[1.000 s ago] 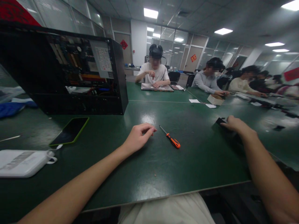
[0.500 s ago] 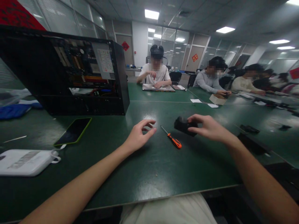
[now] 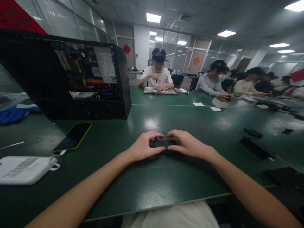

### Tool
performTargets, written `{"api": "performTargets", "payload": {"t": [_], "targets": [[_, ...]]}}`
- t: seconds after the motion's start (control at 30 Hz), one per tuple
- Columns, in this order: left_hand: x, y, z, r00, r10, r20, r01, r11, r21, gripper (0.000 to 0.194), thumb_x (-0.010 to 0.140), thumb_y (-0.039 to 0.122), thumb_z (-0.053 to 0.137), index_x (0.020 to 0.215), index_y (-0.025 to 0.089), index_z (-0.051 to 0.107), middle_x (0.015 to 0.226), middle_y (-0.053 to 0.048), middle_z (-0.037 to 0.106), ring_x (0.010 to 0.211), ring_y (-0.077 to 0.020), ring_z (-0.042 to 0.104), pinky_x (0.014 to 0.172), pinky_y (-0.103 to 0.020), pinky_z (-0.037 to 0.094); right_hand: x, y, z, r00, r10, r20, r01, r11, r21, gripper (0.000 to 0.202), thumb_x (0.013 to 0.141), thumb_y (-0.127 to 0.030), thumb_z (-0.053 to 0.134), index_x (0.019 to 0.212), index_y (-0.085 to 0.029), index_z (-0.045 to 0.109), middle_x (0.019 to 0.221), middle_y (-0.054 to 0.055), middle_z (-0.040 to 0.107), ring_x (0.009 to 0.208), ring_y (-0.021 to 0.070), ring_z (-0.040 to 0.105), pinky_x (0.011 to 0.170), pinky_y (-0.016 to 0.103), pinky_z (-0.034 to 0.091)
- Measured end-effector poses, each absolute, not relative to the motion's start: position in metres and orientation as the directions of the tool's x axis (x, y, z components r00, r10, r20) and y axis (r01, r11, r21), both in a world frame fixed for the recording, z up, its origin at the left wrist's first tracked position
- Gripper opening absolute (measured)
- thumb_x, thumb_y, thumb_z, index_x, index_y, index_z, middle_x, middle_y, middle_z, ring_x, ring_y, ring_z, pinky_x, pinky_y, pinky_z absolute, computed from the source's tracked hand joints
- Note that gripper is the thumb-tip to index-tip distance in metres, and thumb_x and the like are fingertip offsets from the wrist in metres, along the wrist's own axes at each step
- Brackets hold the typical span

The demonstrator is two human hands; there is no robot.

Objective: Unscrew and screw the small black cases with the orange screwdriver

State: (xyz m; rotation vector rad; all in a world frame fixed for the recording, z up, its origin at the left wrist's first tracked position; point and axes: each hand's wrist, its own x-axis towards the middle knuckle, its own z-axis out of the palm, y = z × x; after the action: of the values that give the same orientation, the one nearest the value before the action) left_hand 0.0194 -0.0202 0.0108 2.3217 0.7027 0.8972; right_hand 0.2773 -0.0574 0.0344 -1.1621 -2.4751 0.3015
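Both hands grip a small black block-shaped part (image 3: 162, 144) low over the green table, one at each end. My left hand (image 3: 144, 146) is closed round its left end, with the thumb along the near side and the fingers behind. My right hand (image 3: 190, 144) clasps the right end in the same way. Fingers cover much of the part, so its kind cannot be made out. Just behind it lies a screwdriver (image 3: 165, 132); its shaft tip shows, and most of its orange handle is hidden by my right hand and the part.
An open black computer case (image 3: 102, 109) stands at the left. Nearer lie a phone with a green edge (image 3: 73, 136) and a white power bank (image 3: 21, 169). Black parts (image 3: 256, 147) lie at the right. Across the table (image 3: 152, 177), a person (image 3: 158, 77) works on a flat panel.
My right hand has brought the black part left and nearer to me. My left hand, earlier apart with nothing in it, now holds the part's left end. The screwdriver is now mostly covered.
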Motion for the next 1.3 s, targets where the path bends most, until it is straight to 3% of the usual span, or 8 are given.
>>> {"api": "performTargets", "payload": {"t": [0.13, 0.27, 0.57, 0.7, 0.9, 1.0, 1.1, 1.3], "targets": [[0.022, -0.022, 0.008, 0.647, 0.637, 0.419, 0.299, -0.718, 0.629, 0.032, 0.087, 0.034, 0.077, 0.116, 0.021, 0.075, 0.113, -0.008, 0.075, 0.103, -0.0246, 0.07, 0.092, -0.037, 0.053, 0.298, -0.051, 0.043, -0.487, 0.836, 0.251, 0.786, 0.545, -0.292, 0.03, 0.104, -0.042, 0.053, 0.11, -0.017, 0.067, 0.103, 0.009, 0.072, 0.091, 0.0207, 0.066, 0.083, 0.033, 0.049], [0.027, -0.024, 0.005, 0.639, 0.64, 0.426, 0.322, -0.726, 0.607, 0.032, 0.088, 0.033, 0.076, 0.117, 0.021, 0.074, 0.114, -0.008, 0.075, 0.103, -0.025, 0.07, 0.092, -0.038, 0.053, 0.308, -0.051, 0.043, -0.506, 0.856, 0.102, 0.808, 0.512, -0.291, 0.029, 0.099, -0.041, 0.059, 0.114, -0.017, 0.069, 0.092, 0.006, 0.072, 0.08, 0.0182, 0.065, 0.072, 0.029, 0.046], [0.033, -0.027, 0.0, 0.656, 0.624, 0.425, 0.317, -0.739, 0.595, 0.03, 0.089, 0.033, 0.075, 0.117, 0.021, 0.074, 0.114, -0.008, 0.075, 0.103, -0.0251, 0.07, 0.093, -0.038, 0.053, 0.302, -0.061, 0.046, -0.499, 0.867, -0.006, 0.837, 0.48, -0.263, 0.039, 0.095, -0.04, 0.062, 0.128, -0.02, 0.067, 0.101, 0.007, 0.076, 0.093, 0.0233, 0.069, 0.08, 0.032, 0.048], [0.032, -0.027, 0.001, 0.675, 0.602, 0.427, 0.3, -0.753, 0.586, 0.029, 0.091, 0.031, 0.073, 0.118, 0.022, 0.073, 0.116, -0.007, 0.074, 0.105, -0.0242, 0.069, 0.095, -0.037, 0.052, 0.3, -0.062, 0.046, -0.492, 0.87, -0.013, 0.858, 0.482, -0.177, 0.042, 0.093, -0.041, 0.064, 0.129, -0.021, 0.07, 0.1, 0.008, 0.076, 0.09, 0.0242, 0.069, 0.075, 0.032, 0.047], [0.028, -0.027, 0.003, 0.703, 0.582, 0.41, 0.305, -0.766, 0.565, 0.031, 0.091, 0.034, 0.072, 0.119, 0.021, 0.072, 0.117, -0.008, 0.074, 0.106, -0.0251, 0.069, 0.095, -0.038, 0.052, 0.299, -0.06, 0.043, -0.506, 0.862, 0.004, 0.853, 0.501, -0.145, 0.033, 0.09, -0.038, 0.065, 0.117, -0.022, 0.076, 0.1, 0.008, 0.076, 0.09, 0.0252, 0.069, 0.075, 0.033, 0.048], [0.028, -0.028, 0.001, 0.702, 0.578, 0.416, 0.312, -0.774, 0.551, 0.031, 0.091, 0.033, 0.071, 0.119, 0.02, 0.071, 0.117, -0.009, 0.073, 0.106, -0.0257, 0.069, 0.095, -0.039, 0.053, 0.301, -0.058, 0.048, -0.469, 0.875, 0.116, 0.848, 0.483, -0.219, 0.023, 0.089, -0.03, 0.063, 0.104, -0.019, 0.078, 0.096, 0.008, 0.075, 0.085, 0.0223, 0.068, 0.077, 0.033, 0.05], [0.034, -0.031, -0.002, 0.693, 0.575, 0.435, 0.317, -0.785, 0.532, 0.035, 0.09, 0.029, 0.069, 0.124, 0.019, 0.07, 0.119, -0.01, 0.073, 0.108, -0.0261, 0.069, 0.097, -0.039, 0.053, 0.306, -0.057, 0.058, -0.384, 0.854, 0.351, 0.788, 0.501, -0.357, 0.019, 0.089, -0.025, 0.063, 0.1, -0.018, 0.076, 0.103, 0.008, 0.072, 0.091, 0.021, 0.068, 0.082, 0.032, 0.053], [0.046, -0.033, -0.003, 0.658, 0.612, 0.437, 0.34, -0.761, 0.553, 0.033, 0.087, 0.035, 0.074, 0.117, 0.02, 0.075, 0.117, -0.008, 0.075, 0.105, -0.0264, 0.07, 0.095, -0.038, 0.054, 0.312, -0.062, 0.068, -0.131, 0.773, 0.621, 0.609, 0.557, -0.565, 0.025, 0.099, -0.042, 0.063, 0.11, -0.021, 0.07, 0.108, 0.008, 0.074, 0.089, 0.0191, 0.069, 0.076, 0.032, 0.057]]}}
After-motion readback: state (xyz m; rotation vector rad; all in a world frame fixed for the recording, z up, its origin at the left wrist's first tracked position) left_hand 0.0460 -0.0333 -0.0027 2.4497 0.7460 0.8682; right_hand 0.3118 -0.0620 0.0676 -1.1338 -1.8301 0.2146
